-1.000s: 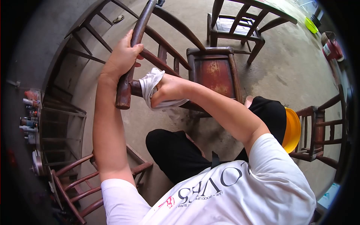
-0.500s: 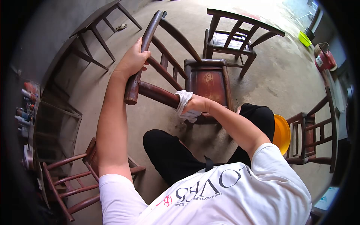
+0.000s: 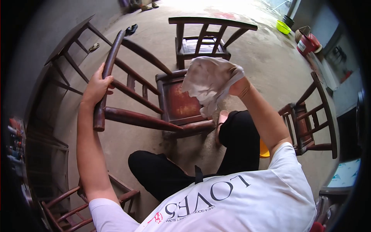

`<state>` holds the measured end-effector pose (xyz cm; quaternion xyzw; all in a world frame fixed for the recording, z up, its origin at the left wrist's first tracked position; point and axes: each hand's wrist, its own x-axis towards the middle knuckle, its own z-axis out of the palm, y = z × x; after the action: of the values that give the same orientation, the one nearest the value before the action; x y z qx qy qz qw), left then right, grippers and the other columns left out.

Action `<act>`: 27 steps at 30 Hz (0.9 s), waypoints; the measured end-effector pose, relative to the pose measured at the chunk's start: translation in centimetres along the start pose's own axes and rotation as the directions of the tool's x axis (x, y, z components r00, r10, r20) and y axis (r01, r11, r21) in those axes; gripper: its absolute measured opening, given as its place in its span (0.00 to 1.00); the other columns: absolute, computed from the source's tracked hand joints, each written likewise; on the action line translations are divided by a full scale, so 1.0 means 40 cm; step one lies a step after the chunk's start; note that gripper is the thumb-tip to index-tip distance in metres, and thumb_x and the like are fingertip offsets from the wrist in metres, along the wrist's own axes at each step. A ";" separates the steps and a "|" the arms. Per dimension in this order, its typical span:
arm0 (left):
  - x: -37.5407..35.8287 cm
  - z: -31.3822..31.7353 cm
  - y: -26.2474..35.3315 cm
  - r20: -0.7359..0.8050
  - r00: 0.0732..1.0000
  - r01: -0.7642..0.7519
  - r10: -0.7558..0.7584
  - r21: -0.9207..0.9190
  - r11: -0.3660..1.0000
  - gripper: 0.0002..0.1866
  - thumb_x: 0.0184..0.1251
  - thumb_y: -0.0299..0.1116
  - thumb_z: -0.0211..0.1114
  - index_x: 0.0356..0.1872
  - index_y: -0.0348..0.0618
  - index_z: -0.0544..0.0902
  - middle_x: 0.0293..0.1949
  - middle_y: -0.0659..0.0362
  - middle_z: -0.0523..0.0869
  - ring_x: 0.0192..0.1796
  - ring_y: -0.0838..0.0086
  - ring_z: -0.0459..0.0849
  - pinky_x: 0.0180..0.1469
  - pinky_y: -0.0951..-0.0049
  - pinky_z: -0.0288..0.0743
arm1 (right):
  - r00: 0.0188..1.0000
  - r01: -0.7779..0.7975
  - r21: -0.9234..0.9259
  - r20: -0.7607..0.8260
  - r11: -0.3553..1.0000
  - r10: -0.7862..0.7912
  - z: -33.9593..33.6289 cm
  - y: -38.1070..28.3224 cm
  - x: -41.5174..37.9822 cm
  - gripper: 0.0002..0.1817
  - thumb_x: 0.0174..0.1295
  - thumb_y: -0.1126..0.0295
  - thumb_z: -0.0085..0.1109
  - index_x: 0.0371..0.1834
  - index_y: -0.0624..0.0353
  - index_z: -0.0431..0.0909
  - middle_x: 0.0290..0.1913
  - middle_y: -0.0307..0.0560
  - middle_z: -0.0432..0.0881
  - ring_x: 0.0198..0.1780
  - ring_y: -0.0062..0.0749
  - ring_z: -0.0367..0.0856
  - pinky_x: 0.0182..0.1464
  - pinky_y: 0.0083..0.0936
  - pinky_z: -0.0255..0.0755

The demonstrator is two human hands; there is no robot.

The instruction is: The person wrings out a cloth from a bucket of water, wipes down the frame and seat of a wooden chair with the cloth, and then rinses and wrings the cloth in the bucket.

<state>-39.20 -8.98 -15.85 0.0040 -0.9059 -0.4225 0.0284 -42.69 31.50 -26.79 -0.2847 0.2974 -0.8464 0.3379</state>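
My left hand (image 3: 96, 86) is closed round the top rail of a dark brown wooden chair (image 3: 141, 120). The chair's back is toward me on the left, and its worn reddish seat (image 3: 181, 101) lies beyond the slats. A crumpled whitish cloth (image 3: 208, 77) hangs spread out from my right hand (image 3: 239, 86), above the right side of the seat. The fingers of that hand are partly hidden by the cloth, which covers part of the seat from view.
A second wooden chair (image 3: 212, 24) stands behind, a third (image 3: 315, 120) at the right and another (image 3: 69, 201) at lower left. A dark table (image 3: 69, 40) lines the left wall. A yellow basin (image 3: 264, 150) sits by my leg; a red bucket (image 3: 305, 45) is far right.
My right hand has left the chair's side post and lifted up and right, and the cloth wrapped round the post now hangs loose. My left hand keeps its hold. The view has shifted right.
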 end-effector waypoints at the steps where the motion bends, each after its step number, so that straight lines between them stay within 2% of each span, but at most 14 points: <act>1: 0.004 0.001 -0.009 -0.007 1.000 0.008 -0.008 -0.027 1.000 0.33 0.62 0.29 0.56 0.69 0.40 0.55 0.34 0.59 0.76 0.28 0.77 0.80 0.27 0.75 0.78 | 0.999 0.030 -0.042 -0.038 0.999 -0.032 0.005 -0.051 -0.044 0.43 0.50 0.53 0.63 0.66 0.64 0.59 0.65 0.55 0.65 0.63 0.44 0.67 0.66 0.45 0.59; 4: 0.007 -0.006 -0.017 0.022 1.000 0.014 -0.013 -0.052 0.999 0.32 0.63 0.29 0.55 0.69 0.41 0.55 0.33 0.59 0.76 0.28 0.77 0.80 0.26 0.76 0.78 | 0.978 0.080 -0.307 -0.161 0.949 -0.134 0.003 -0.180 -0.231 0.44 0.51 0.51 0.62 0.67 0.65 0.57 0.65 0.54 0.65 0.63 0.42 0.67 0.66 0.43 0.59; 8: 0.008 -0.009 -0.017 0.030 0.999 0.029 -0.029 -0.002 1.000 0.31 0.66 0.30 0.54 0.69 0.43 0.56 0.38 0.61 0.75 0.34 0.77 0.79 0.32 0.76 0.79 | 0.887 0.112 -0.341 -0.388 0.933 -0.248 0.015 -0.221 -0.471 0.43 0.53 0.50 0.62 0.66 0.65 0.57 0.64 0.53 0.66 0.63 0.41 0.67 0.65 0.43 0.61; 14: 0.015 -0.009 -0.015 0.049 0.994 0.096 -0.096 0.000 0.995 0.30 0.68 0.31 0.53 0.70 0.45 0.56 0.38 0.62 0.74 0.36 0.77 0.79 0.34 0.76 0.78 | 0.689 -0.122 -0.217 -0.721 0.969 -0.075 -0.032 -0.085 -0.794 0.38 0.54 0.49 0.62 0.63 0.58 0.63 0.60 0.47 0.72 0.59 0.37 0.72 0.61 0.38 0.67; 16: 0.016 -0.016 -0.023 0.050 0.995 0.085 -0.083 -0.043 0.995 0.30 0.68 0.31 0.54 0.70 0.46 0.55 0.39 0.62 0.75 0.35 0.78 0.79 0.35 0.76 0.78 | 0.613 -0.250 -0.124 -0.788 0.960 0.058 -0.083 -0.040 -0.850 0.29 0.59 0.55 0.60 0.60 0.57 0.66 0.56 0.43 0.74 0.55 0.33 0.74 0.59 0.33 0.67; 18: 0.021 -0.021 -0.036 0.056 0.995 0.090 -0.087 -0.057 0.994 0.30 0.68 0.31 0.54 0.70 0.46 0.55 0.41 0.61 0.76 0.35 0.79 0.79 0.34 0.76 0.78 | 0.380 -0.447 -0.128 -0.923 0.886 0.059 -0.183 0.050 -0.931 0.23 0.59 0.59 0.60 0.56 0.56 0.71 0.51 0.42 0.77 0.51 0.30 0.76 0.56 0.32 0.69; 19: 0.025 -0.026 -0.043 0.060 0.995 0.084 -0.081 -0.059 0.995 0.30 0.68 0.31 0.54 0.70 0.46 0.55 0.43 0.61 0.76 0.36 0.79 0.79 0.35 0.76 0.78 | 0.203 -0.589 -0.066 -0.977 0.805 0.068 -0.174 0.080 -0.911 0.19 0.58 0.62 0.61 0.51 0.55 0.75 0.47 0.42 0.79 0.49 0.29 0.77 0.55 0.28 0.70; 20: 0.028 -0.029 -0.049 0.066 0.995 0.080 -0.076 -0.059 0.995 0.30 0.68 0.30 0.54 0.70 0.46 0.55 0.44 0.61 0.76 0.36 0.79 0.79 0.35 0.76 0.78 | 0.087 -0.839 -0.075 -0.996 0.539 -0.003 -0.159 0.104 -0.874 0.19 0.55 0.61 0.65 0.49 0.54 0.78 0.44 0.41 0.80 0.46 0.29 0.78 0.53 0.25 0.71; 21: 0.028 -0.031 -0.051 0.069 0.994 0.085 -0.082 -0.052 0.995 0.30 0.68 0.30 0.54 0.70 0.46 0.55 0.44 0.61 0.76 0.36 0.79 0.79 0.35 0.76 0.78 | 0.178 -0.969 -0.189 -0.981 0.160 -0.081 -0.269 0.181 -0.961 0.20 0.54 0.59 0.64 0.48 0.55 0.79 0.44 0.41 0.81 0.47 0.30 0.79 0.52 0.19 0.70; 22: 0.028 -0.033 -0.051 0.067 0.995 0.078 -0.076 -0.027 0.997 0.30 0.68 0.31 0.54 0.70 0.47 0.56 0.48 0.59 0.75 0.38 0.78 0.80 0.35 0.76 0.79 | 0.177 -0.969 -0.187 -0.982 0.164 -0.073 -0.360 0.266 -1.006 0.20 0.54 0.59 0.64 0.48 0.55 0.79 0.44 0.41 0.81 0.47 0.30 0.79 0.52 0.19 0.70; 24: 0.032 -0.035 -0.053 0.067 0.995 0.074 -0.074 0.009 0.997 0.29 0.69 0.32 0.54 0.69 0.48 0.56 0.51 0.57 0.75 0.39 0.77 0.81 0.36 0.75 0.80 | -0.228 -0.939 0.237 -0.971 -0.249 -0.067 -0.459 0.405 -1.061 0.34 0.54 0.48 0.59 0.65 0.43 0.66 0.70 0.45 0.58 0.73 0.39 0.50 0.64 0.53 0.53; 25: 0.034 -0.037 -0.054 0.065 0.995 0.079 -0.079 0.011 0.997 0.29 0.69 0.32 0.53 0.69 0.49 0.57 0.52 0.57 0.75 0.40 0.76 0.80 0.36 0.75 0.80 | -0.228 -0.940 0.234 -0.972 -0.247 -0.056 -0.309 0.349 -0.922 0.34 0.54 0.48 0.59 0.65 0.43 0.66 0.70 0.45 0.58 0.73 0.39 0.50 0.64 0.53 0.53; 26: 0.035 -0.038 -0.055 0.061 0.995 0.084 -0.084 0.010 0.996 0.29 0.69 0.32 0.53 0.69 0.50 0.57 0.54 0.56 0.75 0.41 0.76 0.80 0.36 0.75 0.80 | -0.434 -0.831 0.361 -0.897 -0.423 0.086 -0.150 0.272 -0.736 0.38 0.55 0.49 0.58 0.70 0.42 0.58 0.73 0.48 0.51 0.74 0.46 0.46 0.66 0.53 0.51; 27: 0.034 -0.037 -0.055 0.062 0.994 0.086 -0.086 0.014 0.996 0.29 0.69 0.32 0.53 0.69 0.50 0.57 0.54 0.56 0.75 0.41 0.76 0.80 0.36 0.75 0.80 | -0.434 -0.831 0.360 -0.896 -0.424 0.091 -0.192 0.307 -0.780 0.38 0.55 0.49 0.58 0.70 0.42 0.58 0.73 0.48 0.51 0.74 0.46 0.46 0.66 0.53 0.51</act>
<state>-40.51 -11.56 -16.52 0.0299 -0.9076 -0.4183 -0.0184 -23.98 49.72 -49.19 0.3486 0.8093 -0.0187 0.4724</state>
